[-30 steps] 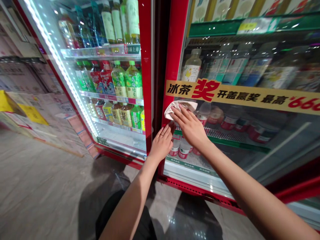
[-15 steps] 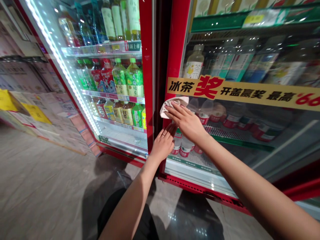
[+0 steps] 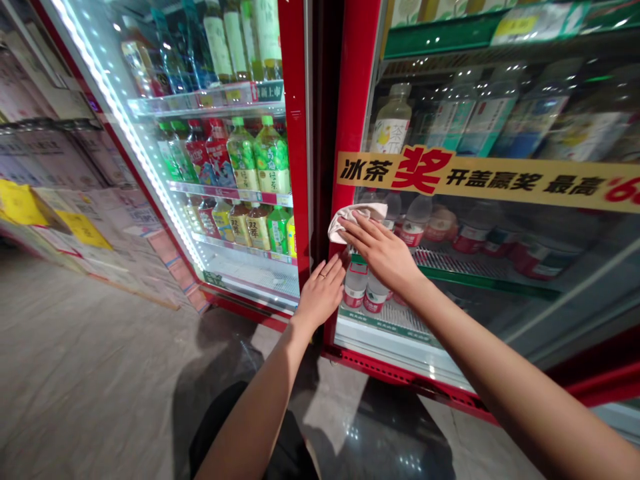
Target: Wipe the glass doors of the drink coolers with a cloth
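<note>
My right hand (image 3: 383, 253) presses a crumpled white cloth (image 3: 353, 220) against the left edge of the right fridge's glass door (image 3: 480, 240), just under a yellow banner (image 3: 470, 180). The fingers lie stretched over the cloth, which covers part of the red door frame (image 3: 353, 87). Lower and to the left, my left hand (image 3: 320, 293) rests along the side of that frame, a ring on one finger. Its fingers are extended and no object shows in it; the fingertips are partly in shadow.
A second lit fridge (image 3: 295, 133) with bottled drinks stands left, a dark gap between the two. Stacked boxes (image 3: 125, 220) with yellow tags line the far left. Below is a grey tiled floor (image 3: 100, 373). Bottles (image 3: 375, 293) stand behind the right door's glass.
The cloth and my right hand have slid slightly down along the door frame, below the banner. My left hand has shifted a little left and down. The view has moved slightly.
</note>
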